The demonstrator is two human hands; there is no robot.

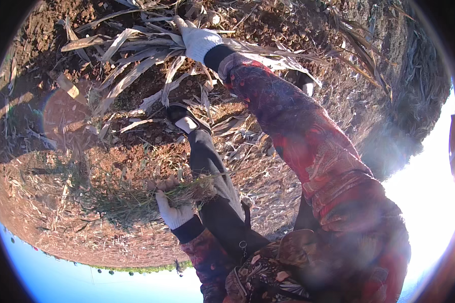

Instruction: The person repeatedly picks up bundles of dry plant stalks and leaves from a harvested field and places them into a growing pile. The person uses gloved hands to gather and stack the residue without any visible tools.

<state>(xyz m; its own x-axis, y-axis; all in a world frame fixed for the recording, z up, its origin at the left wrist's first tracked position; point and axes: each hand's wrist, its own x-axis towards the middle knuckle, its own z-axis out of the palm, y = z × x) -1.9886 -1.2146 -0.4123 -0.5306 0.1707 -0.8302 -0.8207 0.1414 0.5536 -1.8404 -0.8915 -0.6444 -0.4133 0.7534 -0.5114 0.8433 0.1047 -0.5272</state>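
Observation:
My left hand [174,210], in a pale knit glove, is closed around a bundle of thin green and dry weeds [117,200]. The root end, with fine pale strands, points toward my trousered leg [212,163]. My right hand [199,39], also in a white knit glove, is stretched far forward over a clump of long dry leaves [144,49], like maize leaves. Its fingers touch down at the base of the clump. Whether they grip anything there is not clear, since leaves and the back of the hand cover the contact.
Reddish, cloddy soil [125,159] strewn with dry leaf litter surrounds me. My dark shoe [184,117] stands just behind the clump. A cut dry stalk piece [71,89] lies to the left. More dry leaves [364,57] rise at the right. Sun glare [436,189] washes out the right edge.

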